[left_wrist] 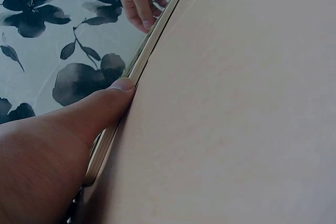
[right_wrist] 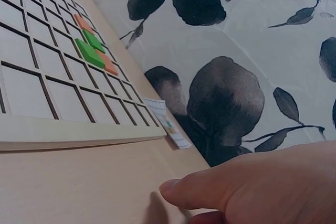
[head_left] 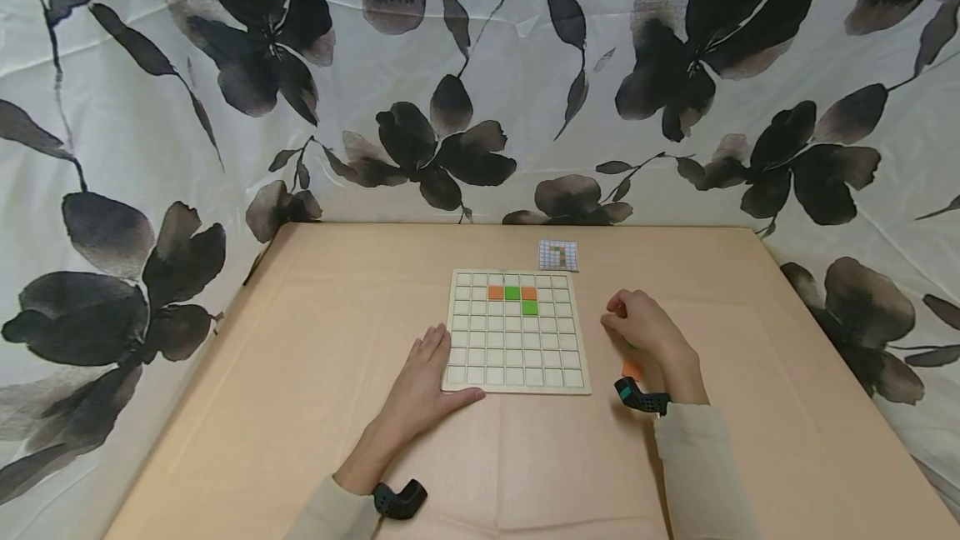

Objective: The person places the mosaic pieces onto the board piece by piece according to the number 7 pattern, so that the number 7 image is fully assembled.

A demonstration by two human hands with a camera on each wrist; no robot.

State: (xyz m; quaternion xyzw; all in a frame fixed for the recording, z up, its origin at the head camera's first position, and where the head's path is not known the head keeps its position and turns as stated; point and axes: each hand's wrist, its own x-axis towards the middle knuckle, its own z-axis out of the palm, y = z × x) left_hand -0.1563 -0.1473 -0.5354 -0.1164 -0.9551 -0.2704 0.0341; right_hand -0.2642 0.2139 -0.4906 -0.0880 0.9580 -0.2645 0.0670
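A pale wooden grid board [head_left: 517,388] lies on the table, with orange tiles [head_left: 496,293] and green tiles [head_left: 530,307] set in its far rows. My left hand [head_left: 423,386] rests along the board's left side, fingers extended. In the left wrist view its thumb [left_wrist: 105,103] presses against the near edge. Right of the board, my right hand [head_left: 651,327] hovers low with bent fingers. Whether a tile sits between its fingertips is hidden. Under that hand and wrist, a loose orange tile [head_left: 632,370] and a sliver of green show.
A small printed card [head_left: 558,256] with a coloured grid pattern lies just beyond the board's far right corner. The light wooden table [head_left: 337,290] meets a floral curtain [head_left: 570,132] at its back and sides.
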